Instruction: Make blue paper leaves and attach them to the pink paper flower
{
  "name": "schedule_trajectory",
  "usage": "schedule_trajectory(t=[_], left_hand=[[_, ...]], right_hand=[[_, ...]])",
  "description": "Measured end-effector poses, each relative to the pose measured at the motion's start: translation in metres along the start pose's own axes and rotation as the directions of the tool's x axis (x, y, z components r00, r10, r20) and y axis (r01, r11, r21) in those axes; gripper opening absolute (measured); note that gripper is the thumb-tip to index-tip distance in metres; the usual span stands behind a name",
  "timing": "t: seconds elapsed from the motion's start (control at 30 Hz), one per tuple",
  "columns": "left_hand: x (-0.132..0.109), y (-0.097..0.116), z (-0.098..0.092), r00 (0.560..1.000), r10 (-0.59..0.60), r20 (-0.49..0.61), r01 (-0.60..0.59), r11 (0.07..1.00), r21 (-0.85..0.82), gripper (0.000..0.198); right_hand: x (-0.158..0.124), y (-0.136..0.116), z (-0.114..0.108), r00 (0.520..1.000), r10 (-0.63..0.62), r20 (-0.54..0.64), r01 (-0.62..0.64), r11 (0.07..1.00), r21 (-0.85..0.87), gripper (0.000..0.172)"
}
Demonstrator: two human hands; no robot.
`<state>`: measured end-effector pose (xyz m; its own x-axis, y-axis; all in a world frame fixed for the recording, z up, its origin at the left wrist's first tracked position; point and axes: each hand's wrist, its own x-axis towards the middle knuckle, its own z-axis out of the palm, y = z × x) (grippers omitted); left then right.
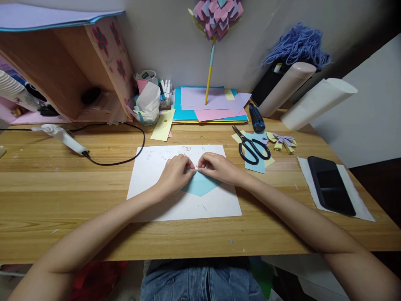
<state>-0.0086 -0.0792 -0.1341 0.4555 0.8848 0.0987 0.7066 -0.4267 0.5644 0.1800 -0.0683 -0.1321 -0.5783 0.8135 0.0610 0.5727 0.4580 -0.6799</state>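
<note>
A light blue piece of paper (201, 187) lies on a white sheet (150, 209) in front of me, its pointed lower corner toward me. Its upper edge is pinched by my left hand (176, 173), thumb against fingers. My right hand (217, 167) pinches that same edge just to the right, the fingertips of both hands almost meeting. Part of the paper is hidden beneath my hands. Small coloured marks show on the white sheet above and below them.
Black-handled scissors (253, 146) lie on paper scraps at right, near a utility knife (257, 119) and a phone (330, 184). A white glue gun (64, 138) with its black cord lies left. Behind stand stacked coloured paper (200, 98), a paper flower (218, 19) and a cardboard box (109, 62).
</note>
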Motion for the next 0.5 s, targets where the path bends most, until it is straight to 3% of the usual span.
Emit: schedule_trajectory(t=[0.27,0.5], left_hand=[[-0.001,0.003,-0.005,0.999,-0.013,0.052,0.020,0.991,-0.129,0.011],[-0.002,0.015,-0.021,0.999,0.043,0.000,-0.043,0.999,-0.032,0.013]], right_hand=[[-0.001,-0.004,-0.005,0.998,-0.063,0.000,0.063,0.998,-0.028,0.005],[-0.002,-0.013,-0.014,0.990,-0.133,-0.052,0.129,0.989,-0.070,0.004]])
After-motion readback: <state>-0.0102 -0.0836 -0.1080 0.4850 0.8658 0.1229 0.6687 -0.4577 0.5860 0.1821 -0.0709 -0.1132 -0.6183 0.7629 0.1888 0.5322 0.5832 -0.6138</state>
